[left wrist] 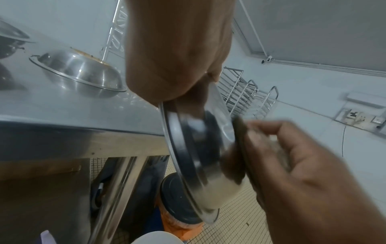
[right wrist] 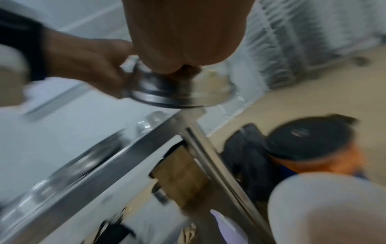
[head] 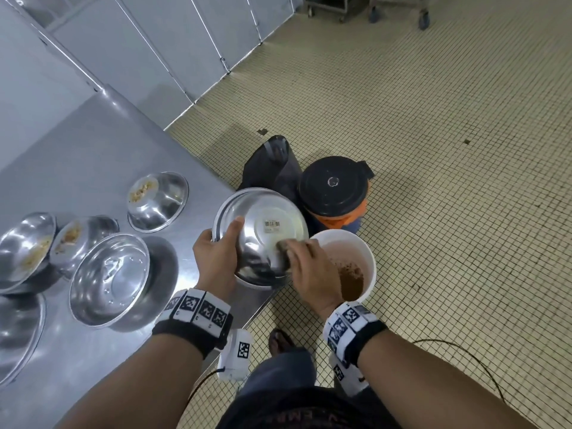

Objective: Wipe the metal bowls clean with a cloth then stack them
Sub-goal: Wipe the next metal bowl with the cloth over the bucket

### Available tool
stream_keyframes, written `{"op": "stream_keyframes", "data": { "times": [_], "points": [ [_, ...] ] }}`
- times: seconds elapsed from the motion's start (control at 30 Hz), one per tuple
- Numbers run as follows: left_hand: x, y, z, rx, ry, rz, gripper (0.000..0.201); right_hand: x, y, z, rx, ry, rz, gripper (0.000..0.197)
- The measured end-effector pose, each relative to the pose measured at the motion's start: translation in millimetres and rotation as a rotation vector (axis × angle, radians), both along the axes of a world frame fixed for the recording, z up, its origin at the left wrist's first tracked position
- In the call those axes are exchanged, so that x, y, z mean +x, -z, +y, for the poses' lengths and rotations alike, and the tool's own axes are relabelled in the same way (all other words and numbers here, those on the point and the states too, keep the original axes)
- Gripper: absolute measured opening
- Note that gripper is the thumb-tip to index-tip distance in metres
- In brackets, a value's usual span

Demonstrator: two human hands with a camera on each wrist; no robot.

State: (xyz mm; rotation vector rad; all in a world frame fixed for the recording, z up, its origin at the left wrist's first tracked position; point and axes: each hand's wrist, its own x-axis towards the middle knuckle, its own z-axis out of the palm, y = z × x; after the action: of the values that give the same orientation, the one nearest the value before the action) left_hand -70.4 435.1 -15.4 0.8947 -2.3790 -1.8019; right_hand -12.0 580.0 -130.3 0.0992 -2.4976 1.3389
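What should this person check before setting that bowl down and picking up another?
1. Left hand holds the bowl firmly by its rim: ok.
2. Right hand presses the cloth on the bowl's underside: ok.
3. Underside wiped clean: cannot tell; the barcode sticker remains.
4. Inside wiped clean: cannot tell, it faces away.
5. Clean bowl on the table to stack onto: ok, it looks empty.
6. Other bowls clean: not ok, the far bowl holds food scraps.
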Motion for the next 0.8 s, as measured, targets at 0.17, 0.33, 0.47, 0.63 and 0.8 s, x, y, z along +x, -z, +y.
{"op": "stream_keyframes", "data": {
  "times": [0.17, 0.33, 0.47, 0.63, 0.8],
  "points": [
    [-2.5, 5.3, 2.1, 0.017, -0.004, 0.007, 0.038, -7.9, 1.1, 16.9, -0.023, 0.161, -0.077, 0.031],
    [-9.0, 6.4, 10.0, 0.017, 0.016, 0.011, 0.036, 0.3, -8.8, -3.2, 0.103, -0.016, 0.132, 0.023],
    [-12.6, 5.4, 3.4, 0.007, 0.035, 0.011, 0.031, -5.4, 6.4, 18.4, 0.054, 0.138, -0.04, 0.022],
    [-11.1, 10.2, 0.8, -0.003, 0.057, 0.003, 0.04, -20.0, 1.8, 28.6, 0.004, 0.255, -0.122, 0.031],
    [-10.5, 9.8, 10.0, -0.014, 0.087, 0.02, 0.038, -24.3, -35.5, -3.0, 0.099, -0.04, 0.164, 0.028]
  ]
}}
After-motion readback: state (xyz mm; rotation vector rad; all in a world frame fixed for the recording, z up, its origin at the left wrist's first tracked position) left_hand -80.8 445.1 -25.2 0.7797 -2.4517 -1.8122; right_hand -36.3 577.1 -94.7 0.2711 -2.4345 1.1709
